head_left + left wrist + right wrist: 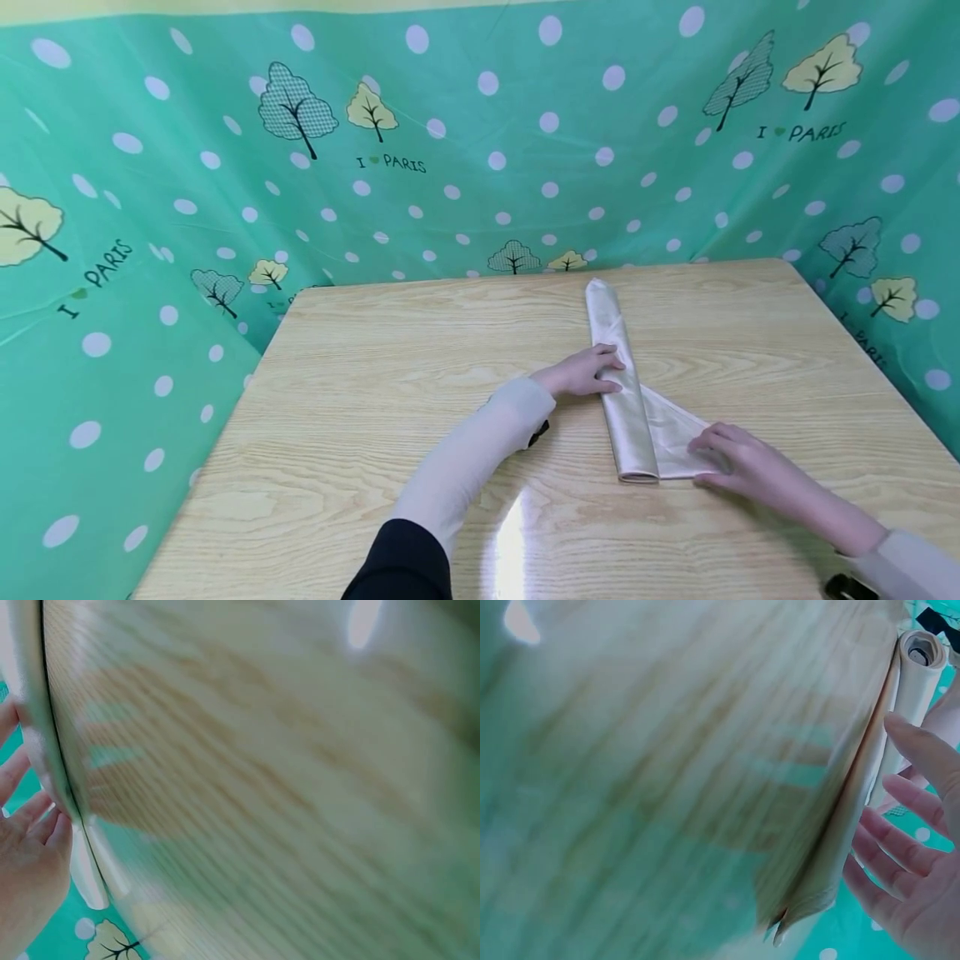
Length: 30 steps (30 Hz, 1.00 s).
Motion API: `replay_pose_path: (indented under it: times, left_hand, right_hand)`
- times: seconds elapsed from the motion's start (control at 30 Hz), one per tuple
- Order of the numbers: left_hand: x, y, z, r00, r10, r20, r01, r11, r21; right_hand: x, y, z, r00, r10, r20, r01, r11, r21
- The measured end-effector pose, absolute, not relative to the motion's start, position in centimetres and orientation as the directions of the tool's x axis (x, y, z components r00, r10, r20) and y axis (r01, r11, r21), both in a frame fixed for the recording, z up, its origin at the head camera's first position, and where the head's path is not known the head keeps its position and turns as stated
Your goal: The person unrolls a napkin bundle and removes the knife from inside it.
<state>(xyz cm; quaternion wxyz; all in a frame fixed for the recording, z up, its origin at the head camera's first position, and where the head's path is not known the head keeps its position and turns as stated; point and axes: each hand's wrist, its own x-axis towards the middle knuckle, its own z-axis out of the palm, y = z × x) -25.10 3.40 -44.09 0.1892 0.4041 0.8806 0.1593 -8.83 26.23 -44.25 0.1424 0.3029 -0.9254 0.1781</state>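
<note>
A shiny cream satin cloth [628, 429] lies rolled into a long, flattened roll on the table, pointing away from me. From its right side spreads an unrolled, tapering flap [669, 433]. My left hand [581, 372] rests across the middle of the roll with fingers spread; the left wrist view shows those fingers [37, 817] against the cloth. At the flap's right end is my right hand [738, 458], its fingers loosely bent and thumb apart. In the right wrist view the fingers [900, 844] are spread along the flap, and the roll's layered end [921, 651] shows.
The cloth lies on a light wood-grain table [390, 358], right of its middle. Green dotted fabric [465, 108] with printed trees hangs behind the table and along both sides. A bright light reflection falls on the table near the front.
</note>
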Motion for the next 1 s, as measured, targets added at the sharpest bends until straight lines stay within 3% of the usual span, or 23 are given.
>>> replay_pose_path:
  times: [0.17,0.37,0.6,1.0]
  left_hand:
    - [-25.1,3.4,-44.3,-0.603,0.772,-0.2,0.65,0.621,0.437]
    - [-25.1,3.4,-44.5,-0.612,0.767,-0.195,0.649,0.627,0.431]
    - [-24.9,3.8,-44.3,-0.635,0.75,-0.185,0.643,0.645,0.413]
    - [-24.3,4.6,-43.2,-0.708,0.707,0.004,0.62,0.618,0.484]
  right_hand:
    - [-8.9,26.1,-44.4,-0.793,-0.506,0.338,-0.596,0.759,-0.261]
    - [-9.3,26.1,-45.0,-0.745,-0.536,0.398,-0.651,0.714,-0.256]
    - [-9.5,26.2,-44.9,-0.802,-0.508,0.315,-0.592,0.744,-0.309]
    - [-9.6,26.2,-44.9,-0.832,-0.478,0.281,-0.554,0.748,-0.366]
